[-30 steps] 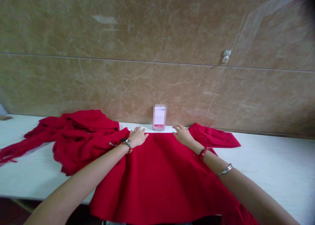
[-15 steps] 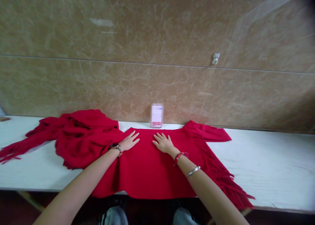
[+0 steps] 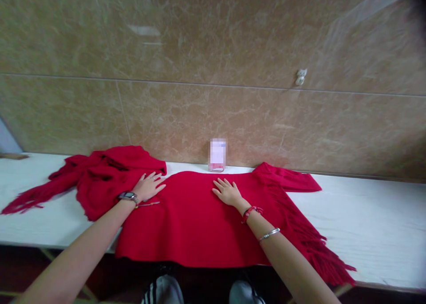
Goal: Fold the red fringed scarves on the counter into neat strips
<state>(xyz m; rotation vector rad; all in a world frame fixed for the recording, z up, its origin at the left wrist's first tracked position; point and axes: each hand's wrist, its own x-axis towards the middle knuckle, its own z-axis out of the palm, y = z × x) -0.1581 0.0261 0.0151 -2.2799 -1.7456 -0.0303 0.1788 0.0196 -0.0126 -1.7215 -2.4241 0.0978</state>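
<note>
A wide red fabric sheet with a fringed side [image 3: 199,224] is laid out over the white counter [image 3: 359,219], its fringe directed towards three to four o'clock. At ten o'clock from its middle, the left hand [image 3: 148,188] is rested palm down, fingers splayed, grip open and empty, beside bunched red cloth [image 3: 109,175]. At one o'clock, the sheet is touched by the right hand [image 3: 228,192], its grip likewise open, nothing grasped.

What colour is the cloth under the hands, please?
The cloth is red, best seen in the head view.
</note>
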